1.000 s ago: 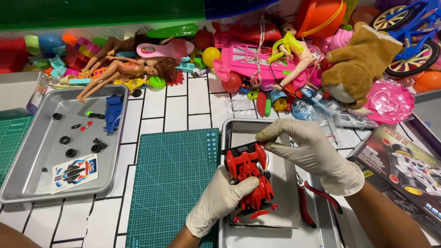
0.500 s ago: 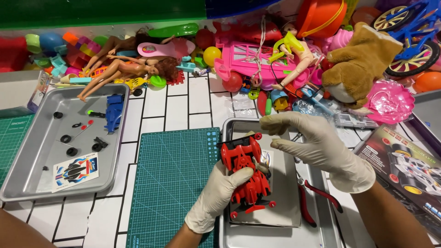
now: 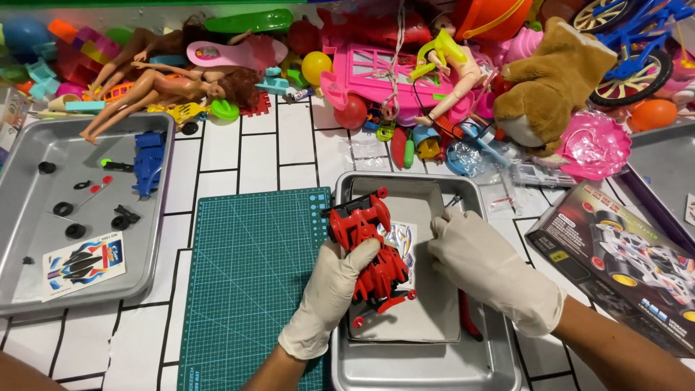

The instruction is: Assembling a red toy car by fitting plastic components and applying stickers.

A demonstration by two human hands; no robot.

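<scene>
Left hand [image 3: 329, 293], white-gloved, is clamped round the red toy car body [image 3: 373, 250], holding it tilted just above the near metal tray [image 3: 427, 369], nose pointing away from the person. Right hand [image 3: 489, 264], also gloved, has fingers pinched together on a thin small part at the tray's far edge; too small to tell what it is. Progress, judging by layout: looks like mid-build, the body shell is in one piece but no wheels on it as far as I can see, and the sticker sheet [image 3: 402, 242] lies under it w/ decals apparently unused. Near tray also holds a grey paper sheet and red-handled pliers [image 3: 469, 322] partly hidden by the right wrist. Left tray [image 3: 156, 239] holds loose black tyres [image 3: 64, 210], a blue chassis part [image 3: 148, 163], a few small bits and a second sticker card [image 3: 81, 264], so wheels and chassis seem yet to be fitted. Green cutting mat [image 3: 250, 282] sits between the trays; kit box [image 3: 626, 261] at right, toy pile along the back
</scene>
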